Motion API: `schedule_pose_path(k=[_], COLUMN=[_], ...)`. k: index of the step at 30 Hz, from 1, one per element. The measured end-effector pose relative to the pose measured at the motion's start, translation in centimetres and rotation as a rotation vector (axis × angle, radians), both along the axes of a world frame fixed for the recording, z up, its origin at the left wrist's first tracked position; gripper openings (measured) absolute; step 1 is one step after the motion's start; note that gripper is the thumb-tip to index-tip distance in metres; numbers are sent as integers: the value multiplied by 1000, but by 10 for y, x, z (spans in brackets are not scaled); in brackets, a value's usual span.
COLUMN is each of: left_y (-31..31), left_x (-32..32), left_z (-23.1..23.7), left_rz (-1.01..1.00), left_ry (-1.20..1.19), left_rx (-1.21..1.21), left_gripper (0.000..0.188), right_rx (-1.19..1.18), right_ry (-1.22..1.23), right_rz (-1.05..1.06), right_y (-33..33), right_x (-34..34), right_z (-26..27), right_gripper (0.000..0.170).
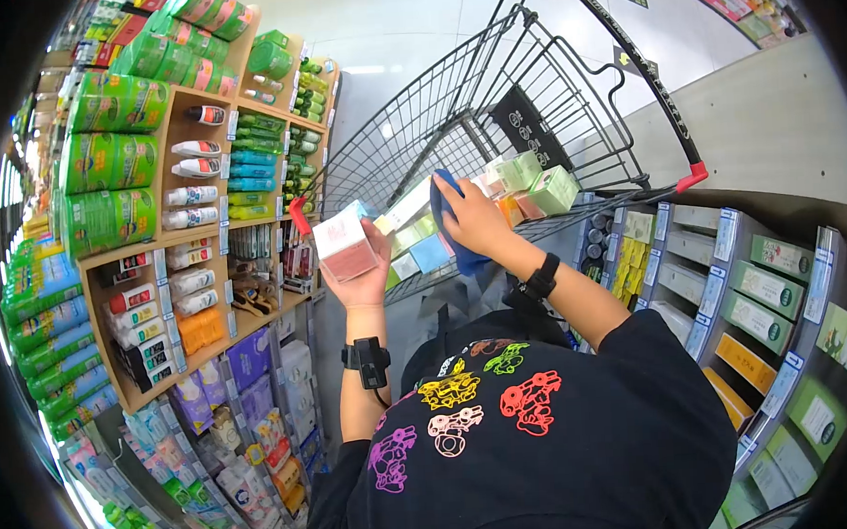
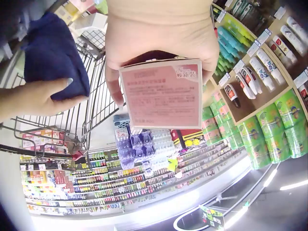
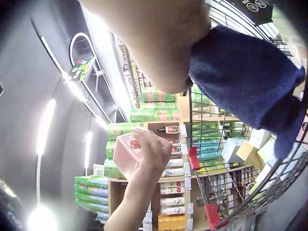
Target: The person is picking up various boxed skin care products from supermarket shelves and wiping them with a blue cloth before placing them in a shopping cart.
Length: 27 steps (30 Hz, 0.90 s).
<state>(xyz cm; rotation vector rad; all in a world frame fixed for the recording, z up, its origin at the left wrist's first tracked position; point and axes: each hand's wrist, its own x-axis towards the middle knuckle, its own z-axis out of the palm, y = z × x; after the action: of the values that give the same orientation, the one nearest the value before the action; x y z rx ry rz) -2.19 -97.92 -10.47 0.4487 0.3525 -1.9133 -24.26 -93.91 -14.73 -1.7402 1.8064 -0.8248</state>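
My left hand (image 1: 361, 274) grips a pink and white box (image 1: 344, 246) at the left edge of the cart. In the left wrist view the box's printed pink face (image 2: 161, 96) shows, with fingers round its sides. A dark blue cloth (image 1: 448, 216) is pinched in my right hand (image 1: 479, 226), over the small boxes in the cart. The cloth (image 3: 245, 77) hangs down from that hand in the right wrist view. The two hands are apart.
A black wire cart (image 1: 407, 104) with red corner pieces holds several small boxes (image 1: 430, 253). Wooden shelves (image 1: 159, 163) with green packs and bottles stand at the left. Shelves of green and yellow boxes (image 1: 763, 292) are at the right, beside a grey panel (image 1: 757, 108).
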Motion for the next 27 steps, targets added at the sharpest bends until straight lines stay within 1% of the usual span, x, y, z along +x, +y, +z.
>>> schedule_pose_path(k=[1, 2, 4, 5, 8, 9, 12, 13, 14, 16, 17, 18, 20, 21, 23, 24, 25, 26, 27], left_y=[3, 5, 12, 16, 26, 28, 35, 39, 43, 56, 62, 65, 73, 78, 83, 87, 91, 97, 105], left_x=[7, 15, 25, 32, 60, 70, 101, 111, 121, 136, 140, 142, 142, 139, 129, 124, 117, 109, 100], left_z=[-2, -4, 0, 2, 1, -2, -2, 0, 2, 14, 21, 26, 29, 31, 35, 39, 46, 53, 63], left_rz=[8, 15, -35, -63, -191, -207, -335, -376, -415, -492, -535, -588, -678, -734, -884, -923, -958, -992, -1039], left_ry=[19, 38, 46, 50, 201, 191, 282, 295, 305, 348, 382, 417, 397, 409, 459, 334, 211, 90, 107], left_rx=[29, 56, 46, 43, 85, 66, -16, -23, -26, -23, -25, -32, -94, -124, -218, -265, -317, -375, -399], left_gripper=[52, 50, 52, 52, 55, 59, 61, 61, 62, 62, 62, 62, 63, 63, 60, 59, 58, 57, 54], right_rx=[-41, 52, 240, 151, 162, 169, 242, 176, 181, 183, 137, 31, -191, -151, -315, -388, -397, -408, -417], right_ry=[17, 29, 55, 96, 182, 241, 263, 129, -86, -518, -677, -679, -667, -619, -317, -160, -128, -67, -2], right_rz=[7, 79, 217, 262, 346, 359, 338, 267, 181, -14, -80, -84, -104, -64, -54, -49, -77, -136, -200], right_y=[-1, -2, -2, 4, 22, 26, 48, 57, 66, 82, 91, 100, 119, 133, 157, 168, 179, 192, 205], right_x=[7, 14, 30, 38, 65, 74, 98, 107, 117, 136, 146, 156, 170, 171, 179, 185, 192, 197, 200], right_z=[-1, -4, -14, -19, -14, -18, -20, -18, -16, 16, 37, 58, 98, 118, 153, 164, 170, 174, 178], right_gripper=[57, 57, 57, 49, 48, 42, 35, 32, 33, 34, 39, 40, 43, 51, 59, 63, 71, 72, 73])
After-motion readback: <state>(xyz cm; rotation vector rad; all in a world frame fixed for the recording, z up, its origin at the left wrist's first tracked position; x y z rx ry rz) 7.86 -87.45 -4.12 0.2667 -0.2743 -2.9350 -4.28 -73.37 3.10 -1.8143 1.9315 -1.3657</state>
